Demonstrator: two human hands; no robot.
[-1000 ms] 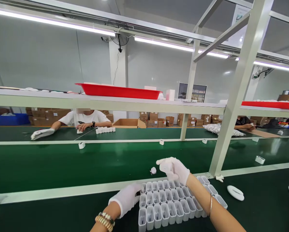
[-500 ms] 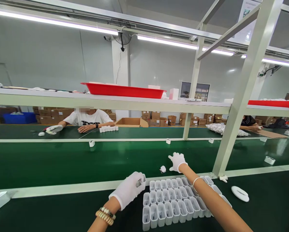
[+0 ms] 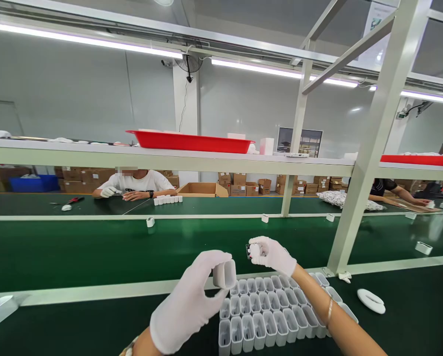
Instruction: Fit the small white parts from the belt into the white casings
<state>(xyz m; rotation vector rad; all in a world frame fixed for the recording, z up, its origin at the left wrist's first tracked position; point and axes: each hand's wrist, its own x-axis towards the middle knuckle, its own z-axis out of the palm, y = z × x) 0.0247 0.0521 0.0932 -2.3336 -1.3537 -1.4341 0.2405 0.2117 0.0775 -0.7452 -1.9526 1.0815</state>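
Observation:
My left hand (image 3: 194, 296), in a white glove, grips a small white plastic housing (image 3: 224, 274) between thumb and fingers, its open end facing right and toward me. To its right, above the green belt, my gloved right hand (image 3: 273, 253) pinches a small white part with a dark circuit-board-like edge (image 3: 251, 250); the fingers partly cover it. Below both hands, rows of open white housings (image 3: 259, 324) stand upright on the dark worktable. My right forearm hides some of them.
A green conveyor belt (image 3: 95, 252) carries several spaced white housings. A metal post (image 3: 373, 133) rises at right, near an oval white part (image 3: 371, 300). Overhead runs a shelf with a red tray (image 3: 192, 142). Across the belt sits a co-worker (image 3: 140, 182); another works at far right.
My right hand has picked the small white part off the belt and drawn it left. My left hand has raised and turned the housing toward it. Housings on the belt have shifted right.

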